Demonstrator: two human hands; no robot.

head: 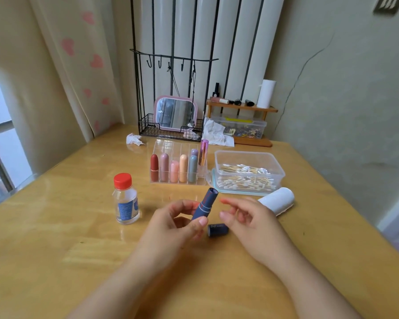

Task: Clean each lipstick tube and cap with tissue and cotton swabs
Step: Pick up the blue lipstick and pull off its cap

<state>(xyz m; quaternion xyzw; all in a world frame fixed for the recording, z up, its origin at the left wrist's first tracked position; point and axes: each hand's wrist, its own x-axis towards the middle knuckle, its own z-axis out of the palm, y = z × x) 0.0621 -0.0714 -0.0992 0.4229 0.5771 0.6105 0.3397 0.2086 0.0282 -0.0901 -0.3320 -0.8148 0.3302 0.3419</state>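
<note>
My left hand [179,223] grips a dark blue lipstick tube [205,203], which tilts up and to the right with its open end on top. The tube's blue cap [217,230] lies on its side on the wooden table [55,238], between my two hands. My right hand [242,215] hovers just right of the tube with loosely curled fingers; a blurred reddish streak sits at its fingertips and I cannot tell whether it holds anything. A clear box of cotton swabs [248,173] stands behind the right hand, and a white tissue roll [278,200] lies beside it.
A clear organizer [179,169] holds several lipsticks behind my hands. A small bottle with a red cap [125,199] stands at the left. Crumpled tissues [134,139] lie near a wire rack with a pink mirror [174,112]. A wooden shelf [241,109] stands at the back right.
</note>
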